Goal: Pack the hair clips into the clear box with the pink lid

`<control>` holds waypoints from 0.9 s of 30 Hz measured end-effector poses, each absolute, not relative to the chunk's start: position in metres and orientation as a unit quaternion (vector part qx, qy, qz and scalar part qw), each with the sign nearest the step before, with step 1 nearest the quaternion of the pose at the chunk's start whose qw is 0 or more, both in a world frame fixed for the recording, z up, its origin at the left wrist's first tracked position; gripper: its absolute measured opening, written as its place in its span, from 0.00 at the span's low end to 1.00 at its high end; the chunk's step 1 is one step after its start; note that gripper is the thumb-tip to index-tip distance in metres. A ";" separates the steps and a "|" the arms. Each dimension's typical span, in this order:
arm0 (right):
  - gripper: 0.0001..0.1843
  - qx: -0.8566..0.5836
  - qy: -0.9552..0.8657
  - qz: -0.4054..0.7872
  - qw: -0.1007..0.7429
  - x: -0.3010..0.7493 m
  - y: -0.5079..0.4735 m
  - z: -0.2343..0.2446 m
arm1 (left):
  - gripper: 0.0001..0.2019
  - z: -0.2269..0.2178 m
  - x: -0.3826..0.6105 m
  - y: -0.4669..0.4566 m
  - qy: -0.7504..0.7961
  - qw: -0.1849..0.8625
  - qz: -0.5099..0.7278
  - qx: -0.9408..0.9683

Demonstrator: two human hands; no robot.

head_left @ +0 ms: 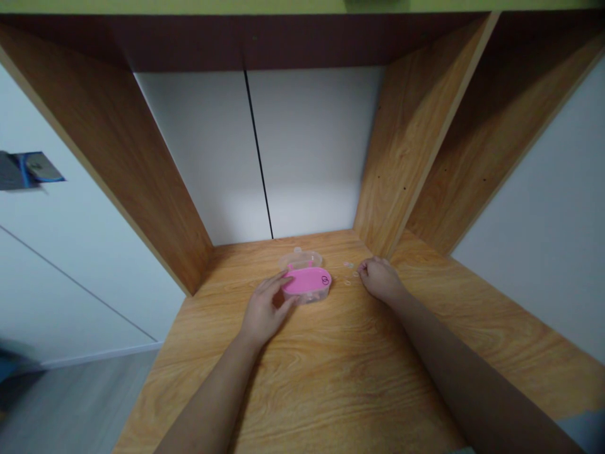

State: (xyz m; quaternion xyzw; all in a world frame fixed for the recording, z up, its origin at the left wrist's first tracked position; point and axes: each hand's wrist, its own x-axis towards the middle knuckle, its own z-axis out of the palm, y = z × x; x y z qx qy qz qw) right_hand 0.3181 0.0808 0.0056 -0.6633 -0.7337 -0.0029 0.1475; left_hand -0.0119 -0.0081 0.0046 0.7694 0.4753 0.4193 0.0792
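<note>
A small oval box (308,282) with a pink inside sits on the wooden desk (331,366), its clear lid (300,259) hinged back behind it. A dark loop lies at the box's right end. My left hand (265,309) holds the box's left side between thumb and fingers. My right hand (380,278) rests on the desk to the right of the box, fingers curled in a pinch beside several tiny clear rings (350,272) scattered on the wood. What the pinch holds is too small to see.
Wooden side panels (142,176) rise left and right of the desk nook, with a white back wall (283,151) behind. A further wooden shelf section (472,145) stands at the right. Grey floor (70,403) lies at the lower left.
</note>
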 end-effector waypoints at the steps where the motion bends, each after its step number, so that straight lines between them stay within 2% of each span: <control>1: 0.15 -0.663 -0.734 -0.004 0.146 0.318 0.081 0.006 | 0.19 0.005 -0.012 -0.008 0.476 0.080 0.419 0.769; 7: 0.14 -0.657 -0.741 0.001 0.140 0.317 0.078 0.007 | 0.19 0.004 -0.012 -0.007 0.475 0.080 0.422 0.768; 15: 0.18 -0.642 -0.754 -0.008 0.137 0.310 0.075 0.008 | 0.20 0.003 -0.012 -0.007 0.470 0.072 0.427 0.769; 23: 0.10 -0.536 -0.822 0.022 0.190 0.296 0.061 0.021 | 0.20 0.007 -0.011 -0.009 0.477 0.078 0.419 0.769; 27: 0.08 -0.539 -0.822 0.020 0.183 0.295 0.059 0.022 | 0.19 0.006 -0.012 -0.008 0.474 0.082 0.418 0.771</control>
